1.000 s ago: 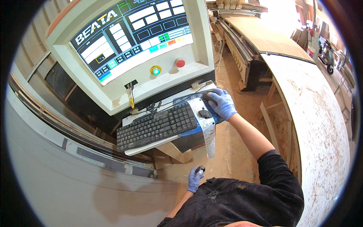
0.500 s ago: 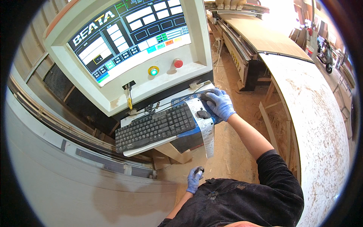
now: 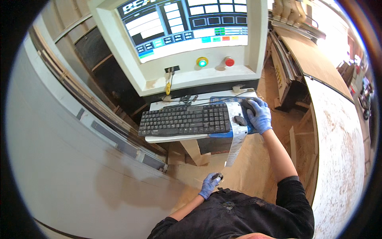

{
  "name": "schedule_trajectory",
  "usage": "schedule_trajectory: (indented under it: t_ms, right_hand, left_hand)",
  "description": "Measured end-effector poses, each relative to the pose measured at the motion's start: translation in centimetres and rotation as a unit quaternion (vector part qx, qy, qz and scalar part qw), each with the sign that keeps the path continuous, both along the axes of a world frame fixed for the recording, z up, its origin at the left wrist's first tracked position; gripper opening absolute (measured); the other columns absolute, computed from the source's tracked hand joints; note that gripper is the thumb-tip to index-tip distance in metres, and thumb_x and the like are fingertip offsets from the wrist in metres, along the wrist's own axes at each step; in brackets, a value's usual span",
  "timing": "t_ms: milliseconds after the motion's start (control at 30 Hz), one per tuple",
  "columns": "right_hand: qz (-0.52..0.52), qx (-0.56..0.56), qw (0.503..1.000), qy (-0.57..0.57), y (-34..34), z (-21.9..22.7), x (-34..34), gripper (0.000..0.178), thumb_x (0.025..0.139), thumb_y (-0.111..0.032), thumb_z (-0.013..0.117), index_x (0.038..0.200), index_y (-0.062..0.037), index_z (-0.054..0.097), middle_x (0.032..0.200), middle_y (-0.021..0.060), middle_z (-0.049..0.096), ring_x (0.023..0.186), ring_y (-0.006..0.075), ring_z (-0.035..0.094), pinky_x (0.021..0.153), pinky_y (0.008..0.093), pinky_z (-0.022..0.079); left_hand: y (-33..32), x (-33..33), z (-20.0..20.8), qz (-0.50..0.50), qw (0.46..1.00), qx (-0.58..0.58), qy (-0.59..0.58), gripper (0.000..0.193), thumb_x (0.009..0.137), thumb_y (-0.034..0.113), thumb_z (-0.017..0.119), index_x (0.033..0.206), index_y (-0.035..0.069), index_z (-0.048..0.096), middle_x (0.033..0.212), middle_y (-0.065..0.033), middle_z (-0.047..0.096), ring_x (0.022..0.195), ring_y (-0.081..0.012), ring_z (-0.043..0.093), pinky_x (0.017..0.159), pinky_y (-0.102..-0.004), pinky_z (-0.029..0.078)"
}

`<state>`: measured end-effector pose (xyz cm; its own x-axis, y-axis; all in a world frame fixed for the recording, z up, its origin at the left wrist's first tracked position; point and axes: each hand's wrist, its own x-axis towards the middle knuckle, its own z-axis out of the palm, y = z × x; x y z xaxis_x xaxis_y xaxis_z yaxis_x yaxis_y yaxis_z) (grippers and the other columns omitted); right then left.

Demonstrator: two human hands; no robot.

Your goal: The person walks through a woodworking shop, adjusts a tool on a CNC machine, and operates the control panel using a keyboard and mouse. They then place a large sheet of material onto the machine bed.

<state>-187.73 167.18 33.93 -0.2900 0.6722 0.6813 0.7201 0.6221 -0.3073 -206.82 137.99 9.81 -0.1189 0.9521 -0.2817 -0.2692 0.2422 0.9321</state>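
Observation:
My right hand [image 3: 261, 116], in a blue glove, rests over a dark computer mouse [image 3: 248, 105] at the right end of a white shelf [image 3: 156, 140]. Beneath it lies a blue mouse pad [image 3: 221, 135]. A long printed paper strip [image 3: 237, 140] crosses the pad and hangs over the shelf's front edge, with a small black rounded object [image 3: 240, 120] on top of it. Left of the strip is a black keyboard [image 3: 185, 120]. Low in front of my body, my gloved left hand [image 3: 208, 186] is closed around a small dark object [image 3: 217, 176], mostly hidden by the fingers.
Above the shelf stands a control cabinet with a lit screen [image 3: 185, 30], a green-lit button [image 3: 202, 62] and a red button [image 3: 229, 61]. Cables [image 3: 168, 85] run to the shelf. Large boards [image 3: 336, 139] lie along the right; a grey panel [image 3: 67, 143] fills the left.
The view has turned, so the cabinet and shelf sit further right and look more level. My right hand stays at the mouse, and my left still grips the small dark object.

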Motion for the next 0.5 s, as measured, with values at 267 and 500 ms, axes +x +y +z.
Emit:
schedule_trajectory:
  t_ms: [267,500]
  right_hand:
    - [-0.01,-0.005,1.0,0.009,1.0,-1.2,-0.2,0.039,0.077,-0.015,0.069,0.116,-0.0157,0.067,0.127,0.0143,0.06,0.115,0.0372,0.055,0.099,0.0444,0.046]
    - [-0.023,0.02,0.999,0.018,1.4,-1.7,-0.1,0.039,0.076,-0.013,0.07,0.115,-0.0157,0.068,0.126,0.0156,0.06,0.115,0.0374,0.055,0.1,0.0442,0.045]
  left_hand:
    - [0.0,0.0,-0.1,0.0,1.0,0.002,0.005,0.033,0.095,0.015,0.062,0.127,0.008,0.054,0.12,-0.0045,0.062,0.106,-0.0154,0.062,0.081,-0.0309,0.059]
    - [-0.1,0.3,0.0,0.019,1.0,0.018,-0.008,0.033,0.094,0.017,0.066,0.124,0.008,0.057,0.113,-0.0038,0.064,0.098,-0.0125,0.062,0.075,-0.0275,0.058]
